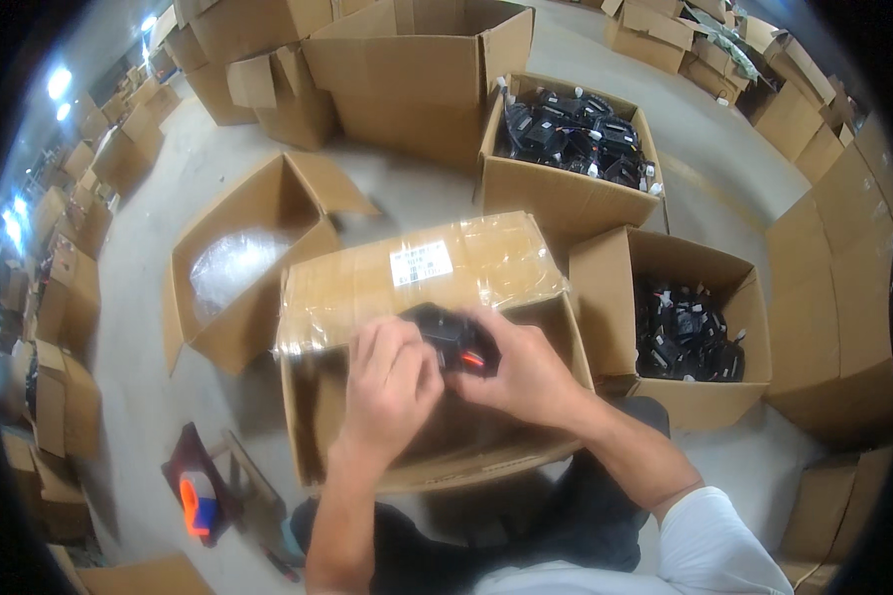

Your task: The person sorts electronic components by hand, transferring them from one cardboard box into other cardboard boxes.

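Both hands are together over a cardboard box [308, 426] in front of me, at the near edge of its taped, labelled flap [496, 263]. Between them is a black plastic housing [443, 332] with a small red-orange part on its near right side. My right hand [516, 367] grips the housing from the right, with thumb and fingers around its edge. My left hand [389, 372] is closed at the housing's left side, its fingers curled. Whether those fingers pinch a small piece or only the housing's edge is hidden.
Boxes full of black plastic units with wires stand at the back right [575, 134] and right [690, 332]. An open box [253, 263] with clear plastic film sits left. A tape roll [198, 503] lies on a dark stool at lower left. Large cartons [407, 79] stand behind.
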Available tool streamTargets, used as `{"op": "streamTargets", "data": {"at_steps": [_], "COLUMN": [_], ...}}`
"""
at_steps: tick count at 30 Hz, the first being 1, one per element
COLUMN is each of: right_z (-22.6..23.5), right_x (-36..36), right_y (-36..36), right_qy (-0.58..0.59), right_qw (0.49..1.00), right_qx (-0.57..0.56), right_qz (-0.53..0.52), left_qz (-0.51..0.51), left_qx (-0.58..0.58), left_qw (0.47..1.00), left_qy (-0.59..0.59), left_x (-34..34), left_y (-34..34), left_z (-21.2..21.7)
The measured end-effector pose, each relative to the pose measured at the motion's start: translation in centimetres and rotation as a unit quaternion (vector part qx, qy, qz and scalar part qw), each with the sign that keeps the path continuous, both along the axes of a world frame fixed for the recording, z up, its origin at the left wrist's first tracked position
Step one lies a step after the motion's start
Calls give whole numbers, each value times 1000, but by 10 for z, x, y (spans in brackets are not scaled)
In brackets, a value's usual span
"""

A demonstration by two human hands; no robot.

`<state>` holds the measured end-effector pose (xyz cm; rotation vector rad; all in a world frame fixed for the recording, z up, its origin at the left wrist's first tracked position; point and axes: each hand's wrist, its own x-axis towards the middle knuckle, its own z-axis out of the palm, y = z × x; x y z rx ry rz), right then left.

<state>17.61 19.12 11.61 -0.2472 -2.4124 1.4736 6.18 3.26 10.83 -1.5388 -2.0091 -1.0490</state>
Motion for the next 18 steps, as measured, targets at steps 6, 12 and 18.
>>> {"op": "streamTargets", "data": {"at_steps": [6,12,18], "right_z": [-4,2,0], "right_x": [0,1,1], "right_y": [11,10,9], "right_qy": [-9,-26,-24], "right_qw": [998,998,999], "right_qx": [-60,-65,-37], "right_qz": [27,8,0], "left_qz": [-37,-50,-43], "left_qx": [-6,10,-3], "left_qw": [999,996,999], "left_qy": [-39,-73,7], "left_x": [-1,-4,-4], "left_y": [2,-2,1], "left_z": [-4,-1,0]}}
